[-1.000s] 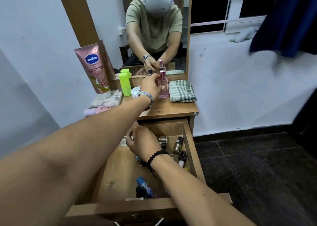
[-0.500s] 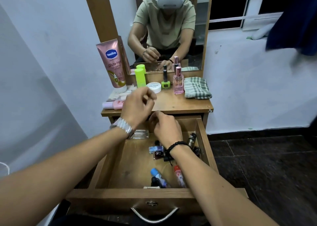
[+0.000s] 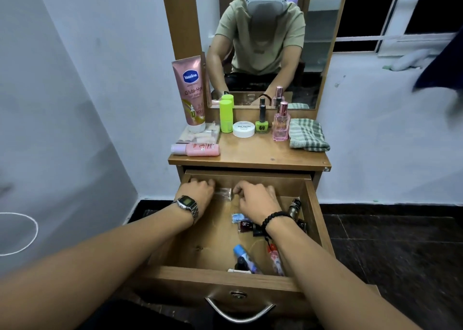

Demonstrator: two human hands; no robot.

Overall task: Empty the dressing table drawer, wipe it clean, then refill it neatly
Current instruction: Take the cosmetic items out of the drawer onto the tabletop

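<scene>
The wooden drawer (image 3: 316, 219) is pulled open below the dressing table top (image 3: 250, 154). At its back a clear glass bottle (image 3: 223, 194) lies on its side. My left hand (image 3: 199, 192), with a watch on the wrist, curls its fingers round the bottle's left end. My right hand (image 3: 256, 200), with a bead bracelet on the wrist, holds the right end with thumb and curled fingers. In the drawer lie a dark red nail polish (image 3: 244, 225), a blue sachet (image 3: 237, 217), a metallic bottle (image 3: 294, 207), a blue tube (image 3: 244, 255) and a red tube (image 3: 275, 259).
On the top stand a pink Vaseline tube (image 3: 191, 91), a green bottle (image 3: 226, 116), a white jar (image 3: 243, 129), a green nail polish (image 3: 262, 121) and a pink perfume (image 3: 281, 124). A checked cloth (image 3: 308, 135) lies at the right, a pink bottle (image 3: 198, 149) at the left. The mirror stands behind.
My left hand left the pink perfume on the top and dropped into the drawer to the clear bottle's left end. My right hand stayed at the drawer's back.
</scene>
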